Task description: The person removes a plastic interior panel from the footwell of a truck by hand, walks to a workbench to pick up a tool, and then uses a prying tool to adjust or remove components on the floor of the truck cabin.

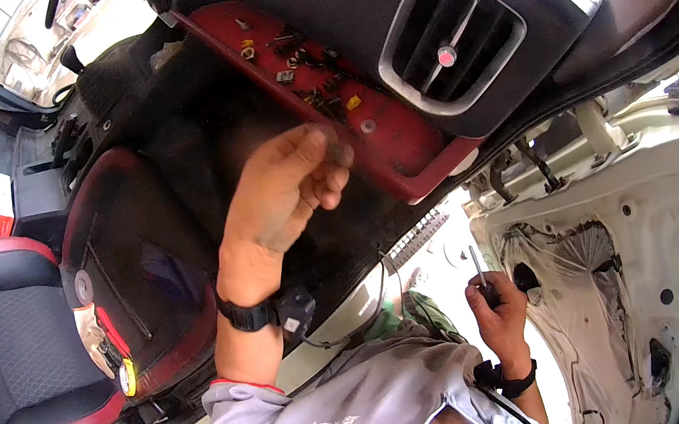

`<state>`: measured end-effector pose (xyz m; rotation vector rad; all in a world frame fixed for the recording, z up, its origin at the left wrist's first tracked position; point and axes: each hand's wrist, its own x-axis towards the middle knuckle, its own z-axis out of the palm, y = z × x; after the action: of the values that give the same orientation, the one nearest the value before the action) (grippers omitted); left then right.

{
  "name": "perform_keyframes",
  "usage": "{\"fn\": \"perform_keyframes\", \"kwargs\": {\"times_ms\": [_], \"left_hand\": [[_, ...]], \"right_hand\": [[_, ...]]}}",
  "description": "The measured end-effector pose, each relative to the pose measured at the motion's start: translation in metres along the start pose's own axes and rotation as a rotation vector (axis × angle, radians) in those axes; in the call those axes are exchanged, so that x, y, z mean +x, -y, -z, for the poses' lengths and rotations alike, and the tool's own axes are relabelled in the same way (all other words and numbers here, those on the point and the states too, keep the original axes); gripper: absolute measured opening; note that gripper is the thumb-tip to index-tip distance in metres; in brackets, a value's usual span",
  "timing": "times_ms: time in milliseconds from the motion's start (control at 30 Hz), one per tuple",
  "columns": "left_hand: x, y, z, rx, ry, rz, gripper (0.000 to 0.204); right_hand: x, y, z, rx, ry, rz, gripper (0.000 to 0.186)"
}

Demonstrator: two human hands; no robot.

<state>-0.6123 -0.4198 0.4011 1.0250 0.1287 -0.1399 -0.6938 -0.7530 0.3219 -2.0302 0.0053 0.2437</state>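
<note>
Screwdriver (484, 284) in right hand (503, 312) points into open gap beside the door (639, 245)

Left hand (285, 185): fingers curled, near the red tray (404, 139).
Right hand (502, 310): gripping a thin-shafted tool (479, 269).
Red tray: bearing scattered small parts (353, 102).
Seat (122, 241): black, red-trimmed.

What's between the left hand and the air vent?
In the head view, part of the red tray shows between the left hand and the air vent, with a yellow piece and a pale ring on it.
</note>
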Motion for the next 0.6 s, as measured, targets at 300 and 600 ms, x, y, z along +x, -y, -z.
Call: {"fn": "perform_keyframes", "kwargs": {"times_ms": [300,600], "left_hand": [[-0.056,0.106,-0.071,0.656,0.116,0.014,0.021],[-0.072,0.139,-0.077,0.648,0.148,0.025,0.016]], "right_hand": [[-0.003,0.015,-0.001,0.468,0.243,-0.143,0.02],[-0.002,0.017,-0.007,0.564,0.34,-0.193,0.022]]}}
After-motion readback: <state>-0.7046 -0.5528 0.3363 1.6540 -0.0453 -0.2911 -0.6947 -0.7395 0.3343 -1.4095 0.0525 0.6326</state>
